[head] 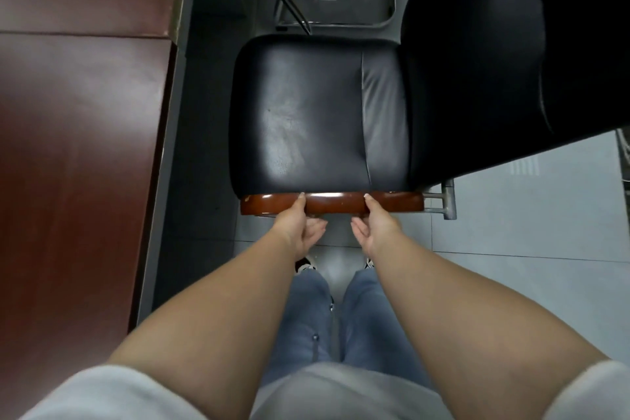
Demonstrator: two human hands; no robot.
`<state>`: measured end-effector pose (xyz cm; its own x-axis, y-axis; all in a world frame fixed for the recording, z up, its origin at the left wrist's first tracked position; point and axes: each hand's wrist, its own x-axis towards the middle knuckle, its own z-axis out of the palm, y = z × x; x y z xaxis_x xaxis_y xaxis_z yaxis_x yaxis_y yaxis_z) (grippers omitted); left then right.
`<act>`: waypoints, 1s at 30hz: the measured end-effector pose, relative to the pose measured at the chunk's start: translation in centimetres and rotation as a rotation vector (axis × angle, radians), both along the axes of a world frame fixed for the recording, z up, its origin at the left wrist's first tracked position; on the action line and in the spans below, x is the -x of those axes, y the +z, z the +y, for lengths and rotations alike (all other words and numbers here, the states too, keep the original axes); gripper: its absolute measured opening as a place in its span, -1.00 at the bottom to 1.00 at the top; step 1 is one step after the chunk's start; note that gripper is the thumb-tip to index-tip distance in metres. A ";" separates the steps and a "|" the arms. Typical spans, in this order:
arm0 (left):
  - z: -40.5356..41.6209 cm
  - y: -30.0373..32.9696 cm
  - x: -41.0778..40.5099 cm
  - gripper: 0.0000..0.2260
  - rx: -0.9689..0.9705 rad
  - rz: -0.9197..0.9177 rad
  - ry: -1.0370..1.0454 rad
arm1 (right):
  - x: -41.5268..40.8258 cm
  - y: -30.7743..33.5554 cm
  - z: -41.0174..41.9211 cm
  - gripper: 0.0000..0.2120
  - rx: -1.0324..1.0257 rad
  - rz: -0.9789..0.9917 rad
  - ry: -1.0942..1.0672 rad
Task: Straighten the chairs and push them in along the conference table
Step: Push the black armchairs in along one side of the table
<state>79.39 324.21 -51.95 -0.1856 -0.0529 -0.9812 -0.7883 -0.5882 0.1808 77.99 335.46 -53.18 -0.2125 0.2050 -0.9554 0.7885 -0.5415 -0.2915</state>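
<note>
Chair [320, 119] in black leather, standing side-on just beside the conference table [78, 147]. Wooden armrest [334, 203] gripped by left hand [300, 232] and right hand [375, 230], thumbs on top, fingers curled beneath.

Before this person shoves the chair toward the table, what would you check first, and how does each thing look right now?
1. Left hand grips the wooden armrest: ok.
2. Right hand grips the same armrest: ok.
3. Floor gap between the black seat and the table is free of obstacles: ok.
4. Chair is pushed in: not ok, the seat sits clear of the table edge.
5. Chair legs are free to slide: cannot tell, hidden under the seat.
</note>
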 end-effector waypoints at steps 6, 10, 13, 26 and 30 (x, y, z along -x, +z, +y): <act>0.4 3.6 1.1 -0.67 0.055 0.121 -0.283 | 0.7 4.3 -1.1 -0.60 0.028 0.055 0.003; 2.7 7.9 5.5 -0.72 0.102 0.366 -0.153 | 4.4 10.0 -0.1 -0.77 0.090 0.315 -0.059; 4.4 12.9 9.0 -0.76 0.084 0.561 -0.009 | 7.4 15.4 0.8 -0.90 0.105 0.551 -0.074; 14.9 32.6 17.3 -0.75 0.253 1.251 0.068 | 16.3 38.2 11.5 -0.90 0.108 1.261 0.020; 21.8 34.5 19.6 -0.75 0.241 1.255 0.066 | 18.0 41.2 18.9 -0.84 0.014 1.381 0.173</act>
